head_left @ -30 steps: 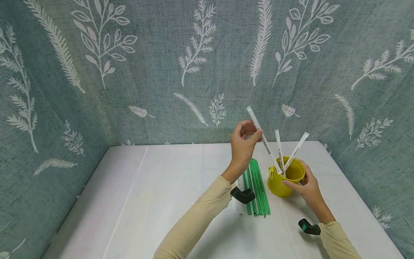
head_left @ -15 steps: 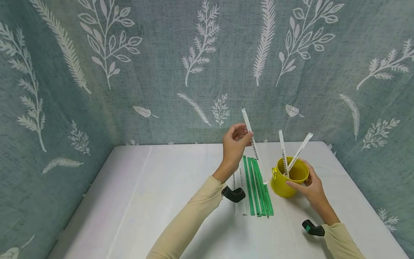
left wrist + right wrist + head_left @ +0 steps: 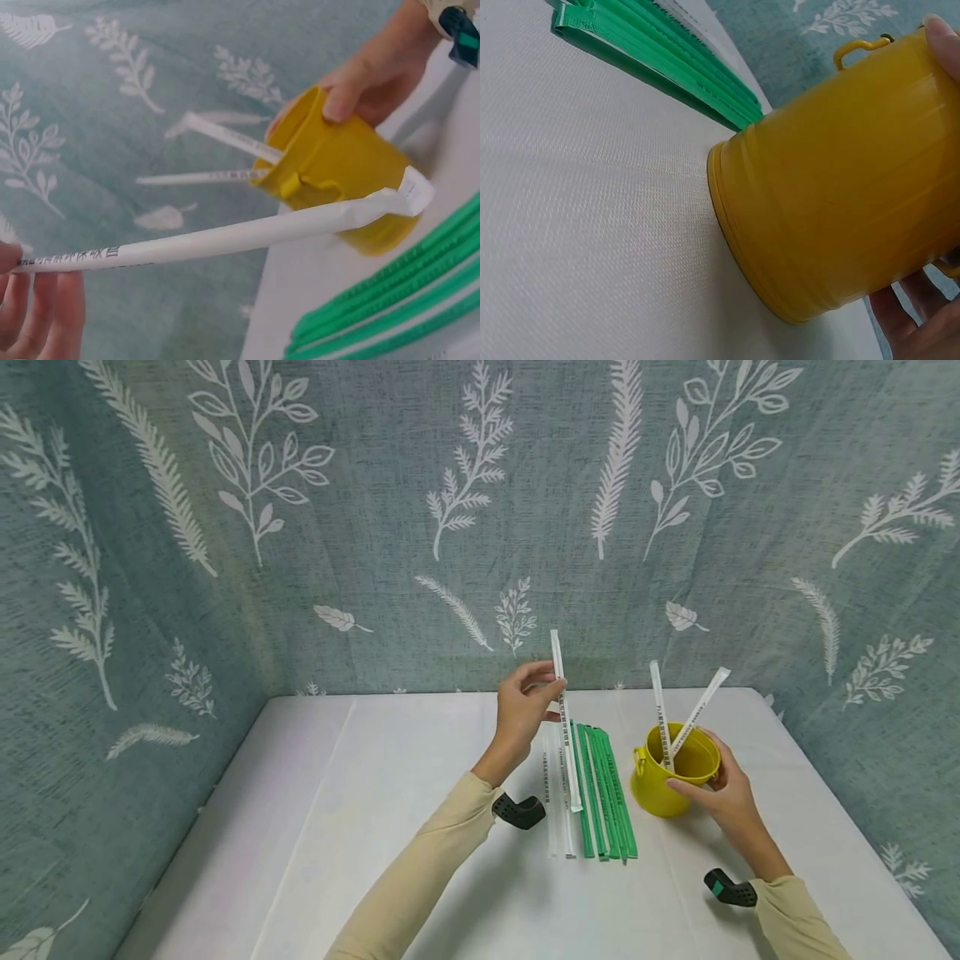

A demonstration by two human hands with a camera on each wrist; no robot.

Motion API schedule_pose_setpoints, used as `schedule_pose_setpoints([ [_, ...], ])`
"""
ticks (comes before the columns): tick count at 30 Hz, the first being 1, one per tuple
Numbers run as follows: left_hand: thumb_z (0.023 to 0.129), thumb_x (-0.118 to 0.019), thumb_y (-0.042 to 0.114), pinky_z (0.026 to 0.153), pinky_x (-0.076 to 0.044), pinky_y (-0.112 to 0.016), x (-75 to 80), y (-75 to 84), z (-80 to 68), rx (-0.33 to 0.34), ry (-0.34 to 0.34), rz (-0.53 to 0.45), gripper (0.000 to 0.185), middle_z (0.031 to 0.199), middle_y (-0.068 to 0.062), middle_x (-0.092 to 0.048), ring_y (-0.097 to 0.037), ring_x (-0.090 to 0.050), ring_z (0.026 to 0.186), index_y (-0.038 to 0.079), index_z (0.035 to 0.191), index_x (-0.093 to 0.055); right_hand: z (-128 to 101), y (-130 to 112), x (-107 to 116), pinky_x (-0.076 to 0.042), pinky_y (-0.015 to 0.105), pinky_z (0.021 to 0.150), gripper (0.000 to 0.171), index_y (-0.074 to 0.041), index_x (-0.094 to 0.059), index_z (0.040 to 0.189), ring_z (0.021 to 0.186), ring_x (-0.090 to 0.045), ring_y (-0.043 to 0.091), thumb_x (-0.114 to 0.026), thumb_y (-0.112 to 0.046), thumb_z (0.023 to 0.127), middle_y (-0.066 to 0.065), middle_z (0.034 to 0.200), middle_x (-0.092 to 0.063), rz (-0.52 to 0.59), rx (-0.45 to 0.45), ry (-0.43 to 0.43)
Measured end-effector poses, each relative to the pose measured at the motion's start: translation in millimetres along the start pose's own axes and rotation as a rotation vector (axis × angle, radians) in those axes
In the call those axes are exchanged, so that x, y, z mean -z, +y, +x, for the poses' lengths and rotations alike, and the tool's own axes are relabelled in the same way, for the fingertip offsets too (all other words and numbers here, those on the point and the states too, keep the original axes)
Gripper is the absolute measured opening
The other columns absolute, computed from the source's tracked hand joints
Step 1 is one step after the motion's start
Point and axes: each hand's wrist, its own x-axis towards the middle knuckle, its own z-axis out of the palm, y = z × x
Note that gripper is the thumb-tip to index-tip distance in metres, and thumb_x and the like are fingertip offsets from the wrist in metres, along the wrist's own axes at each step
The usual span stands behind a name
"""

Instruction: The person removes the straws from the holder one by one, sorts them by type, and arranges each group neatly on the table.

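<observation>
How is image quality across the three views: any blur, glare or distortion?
Head view: even soft light, no glare, sharp, wide-angle bending at the edges. Left wrist view: the white straw and yellow bucket fairly clear, fingers blurred. Right wrist view: bucket wall close, sharp, faint shadow beneath.

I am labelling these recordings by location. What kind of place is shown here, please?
Probably a small staged tabletop booth, not a lived-in room: a white-covered table closed in by leaf-printed teal fabric walls, with only wrapped straws and a yellow cup on it.
</observation>
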Motion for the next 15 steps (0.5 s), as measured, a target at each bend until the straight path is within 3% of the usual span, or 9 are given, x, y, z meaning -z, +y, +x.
schedule_pose_setpoints([
  [15,0.087,-0.068,0.007,0.056,-0.059,-0.034,28.4,-21.1,-3.6,0.102,0.048,0.083,0.03,0.099,-0.01,-0.06,-0.016,-0.063,0.071,0.005,0.117,-0.064,0,2,-1,-0.037,0.004,0.089,0.086,-0.023,-0.02,0.151,0.115,-0.04,0.003,-0.073,-0.015,0.084,0.008,0.142,-0.036,0.002,0.021,0.001],
])
